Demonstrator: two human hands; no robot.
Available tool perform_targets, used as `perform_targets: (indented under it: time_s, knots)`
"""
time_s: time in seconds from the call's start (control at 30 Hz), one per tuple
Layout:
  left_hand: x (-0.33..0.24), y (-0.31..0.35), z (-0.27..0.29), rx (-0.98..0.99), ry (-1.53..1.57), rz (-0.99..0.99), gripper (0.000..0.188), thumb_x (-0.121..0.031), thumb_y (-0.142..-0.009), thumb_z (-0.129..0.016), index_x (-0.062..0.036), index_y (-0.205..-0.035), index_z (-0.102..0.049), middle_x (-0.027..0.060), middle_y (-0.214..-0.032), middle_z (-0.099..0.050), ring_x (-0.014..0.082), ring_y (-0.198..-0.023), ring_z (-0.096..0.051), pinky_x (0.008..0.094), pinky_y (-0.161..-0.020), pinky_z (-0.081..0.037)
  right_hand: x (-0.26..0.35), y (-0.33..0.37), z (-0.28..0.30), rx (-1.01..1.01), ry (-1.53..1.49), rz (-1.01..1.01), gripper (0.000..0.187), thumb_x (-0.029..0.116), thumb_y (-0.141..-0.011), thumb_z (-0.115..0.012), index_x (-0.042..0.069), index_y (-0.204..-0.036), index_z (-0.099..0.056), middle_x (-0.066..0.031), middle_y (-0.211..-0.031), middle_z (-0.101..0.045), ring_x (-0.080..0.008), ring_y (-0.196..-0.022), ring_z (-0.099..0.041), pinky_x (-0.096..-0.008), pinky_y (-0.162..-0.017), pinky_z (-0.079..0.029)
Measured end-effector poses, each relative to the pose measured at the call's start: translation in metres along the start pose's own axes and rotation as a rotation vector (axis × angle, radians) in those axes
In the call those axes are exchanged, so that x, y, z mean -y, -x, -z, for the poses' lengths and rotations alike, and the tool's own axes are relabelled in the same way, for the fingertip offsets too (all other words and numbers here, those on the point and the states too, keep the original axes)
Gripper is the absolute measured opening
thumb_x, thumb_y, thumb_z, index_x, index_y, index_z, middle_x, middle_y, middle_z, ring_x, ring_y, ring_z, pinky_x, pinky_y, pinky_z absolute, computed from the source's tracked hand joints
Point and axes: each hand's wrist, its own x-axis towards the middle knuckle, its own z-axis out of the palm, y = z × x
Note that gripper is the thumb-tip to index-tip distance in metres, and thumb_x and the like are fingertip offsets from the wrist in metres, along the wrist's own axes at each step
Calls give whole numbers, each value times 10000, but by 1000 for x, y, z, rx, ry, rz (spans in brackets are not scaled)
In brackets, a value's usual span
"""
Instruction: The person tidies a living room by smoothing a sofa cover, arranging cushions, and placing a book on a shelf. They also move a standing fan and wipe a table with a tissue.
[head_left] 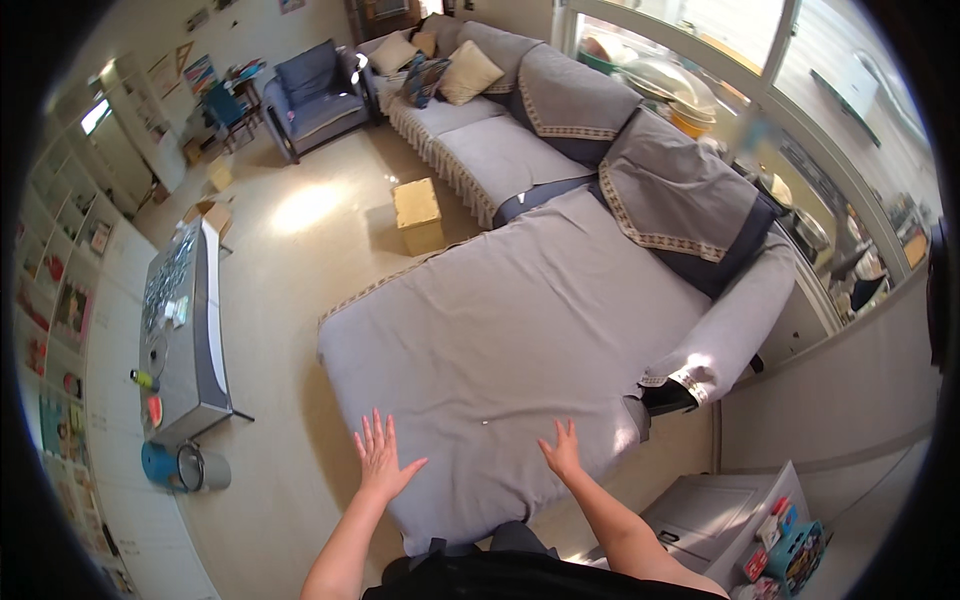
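**Both hands spread flat over the grey cover**

Far left, a low worktop stood against the shelves, a blue bucket at its near end. Then the left hand hovered at the near edge of the grey cover, fingers splayed, gripping nothing. The right hand lay on the same cover, open too. Beyond, a yellow stool sat beside the sofa.
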Motion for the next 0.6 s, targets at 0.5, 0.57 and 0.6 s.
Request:
perform_targets:
  time_s: [0.5, 0.57, 0.6]
  knots:
    - [85, -82, 23, 92, -142, -491, 1086, -572, -715, -653, -12, -1440, -69, 219, -1499, 46, 388, -1384, 55, 553, -1090, -8, 65, 128, -40, -417, -89, -386, 693, 298, -794, -664, 19, -1348, -353, -289, -1439, -169, -414, -1316, -243, -415, -1077, -254]
    - [86, -88, 27, 104, -143, -535, 1084, -580, -716, -647, -13, -1440, -75, 218, -1499, 47, 387, -1384, 56, 552, -1091, -6, 77, 138, -42, -452, -90, -380, 695, 302, -794, -664, 25, -1350, -352, -281, -1444, -165, -409, -1321, -236, -419, -1078, -252]
    - [88, -90, 28, 108, -146, -539, 1083, -584, -716, -644, -13, -1441, -76, 216, -1500, 49, 386, -1384, 57, 551, -1091, -5, 85, 145, -48, -464, -103, -380, 696, 304, -794, -665, 27, -1351, -353, -277, -1446, -163, -406, -1324, -232, -421, -1078, -252]
